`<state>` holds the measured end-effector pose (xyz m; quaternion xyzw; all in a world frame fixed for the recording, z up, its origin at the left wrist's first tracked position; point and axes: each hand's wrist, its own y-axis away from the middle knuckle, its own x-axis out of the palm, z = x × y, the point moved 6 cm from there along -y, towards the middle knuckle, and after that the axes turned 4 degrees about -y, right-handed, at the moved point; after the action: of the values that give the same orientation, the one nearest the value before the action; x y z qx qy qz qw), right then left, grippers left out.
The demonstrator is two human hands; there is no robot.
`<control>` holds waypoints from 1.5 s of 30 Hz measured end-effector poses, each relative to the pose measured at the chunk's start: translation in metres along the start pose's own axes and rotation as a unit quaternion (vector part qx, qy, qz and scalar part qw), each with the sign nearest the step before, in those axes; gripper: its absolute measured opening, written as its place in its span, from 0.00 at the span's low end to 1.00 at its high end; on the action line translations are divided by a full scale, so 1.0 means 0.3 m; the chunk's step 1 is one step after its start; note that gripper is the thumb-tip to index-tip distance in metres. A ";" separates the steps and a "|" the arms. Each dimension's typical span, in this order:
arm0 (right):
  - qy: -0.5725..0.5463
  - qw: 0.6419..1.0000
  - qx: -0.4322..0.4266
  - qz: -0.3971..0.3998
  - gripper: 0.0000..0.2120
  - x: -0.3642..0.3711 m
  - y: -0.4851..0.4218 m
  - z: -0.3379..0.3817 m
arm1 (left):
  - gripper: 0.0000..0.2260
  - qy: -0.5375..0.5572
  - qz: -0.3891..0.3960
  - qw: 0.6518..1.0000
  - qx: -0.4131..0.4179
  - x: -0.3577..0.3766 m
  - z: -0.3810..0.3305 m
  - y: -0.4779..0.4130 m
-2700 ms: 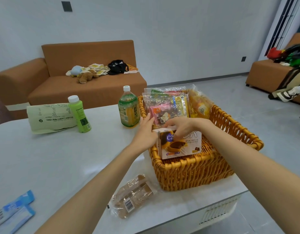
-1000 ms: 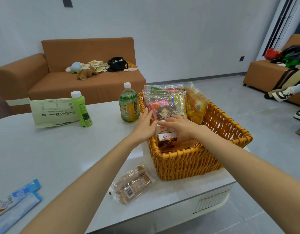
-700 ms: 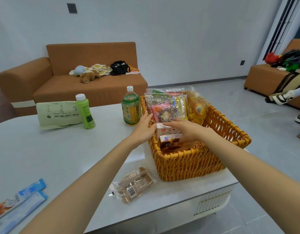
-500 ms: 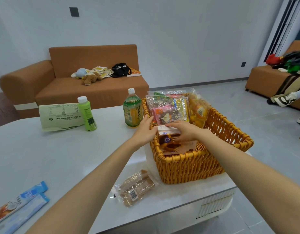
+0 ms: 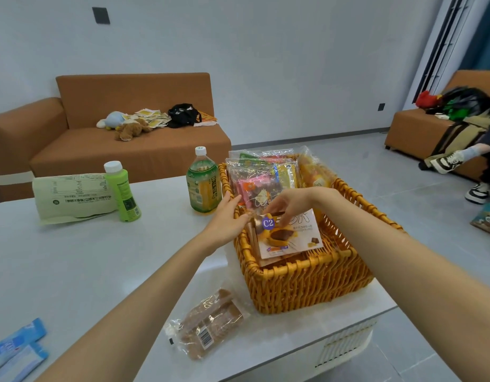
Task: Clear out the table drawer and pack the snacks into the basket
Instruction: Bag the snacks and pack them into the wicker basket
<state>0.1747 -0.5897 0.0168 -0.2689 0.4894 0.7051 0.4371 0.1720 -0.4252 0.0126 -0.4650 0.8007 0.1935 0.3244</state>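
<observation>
inside the basket (image 5: pixel 307 282), right hand (image 5: pixel 290 201) pinches the snack box (image 5: pixel 289 238).

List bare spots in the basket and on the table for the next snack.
Basket: bare floor between the C2 box and the right wall; rear crowded with upright snack packets, left hand and right hand at the box. Table: wide bare patch between green bottle, blue packets and bread packet.
</observation>
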 end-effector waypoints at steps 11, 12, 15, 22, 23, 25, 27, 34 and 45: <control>0.165 0.986 -0.004 -0.010 0.47 0.145 0.033 0.007 | 0.25 -0.008 -0.002 1.000 0.004 0.008 -0.005 0.006; 0.201 0.980 0.010 -0.005 0.52 0.172 0.034 -0.008 | 0.25 -0.009 -0.003 1.000 0.002 0.009 -0.005 0.007; 0.287 0.955 0.015 -0.075 0.54 0.199 0.024 -0.014 | 0.25 -0.007 -0.005 1.000 -0.002 0.011 -0.009 0.015; 0.237 0.969 0.014 -0.063 0.57 0.169 0.017 -0.007 | 0.26 -0.014 0.006 1.000 -0.001 0.010 -0.006 0.019; 0.222 0.973 0.015 -0.054 0.58 0.161 0.014 -0.014 | 0.26 -0.013 0.006 1.000 0.001 0.009 -0.003 0.017; 0.211 0.976 0.020 -0.039 0.61 0.148 0.008 -0.017 | 0.26 -0.012 0.006 1.000 0.004 0.009 0.001 0.013; 0.225 0.974 0.022 -0.031 0.63 0.148 -0.003 -0.002 | 0.26 -0.010 0.004 1.000 0.008 0.010 0.006 0.009; 0.225 0.974 -0.004 -0.035 0.64 0.159 -0.033 0.009 | 0.26 0.008 0.002 1.000 0.014 0.015 0.017 0.004; 0.305 0.951 0.010 -0.053 0.62 0.156 -0.020 0.028 | 0.27 0.014 0.001 1.000 0.011 0.016 0.023 -0.001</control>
<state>0.1581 -0.5645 -0.0205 -0.4923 0.5909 0.5606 0.3068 0.1729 -0.4241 0.0042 -0.4631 0.8078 0.1781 0.3182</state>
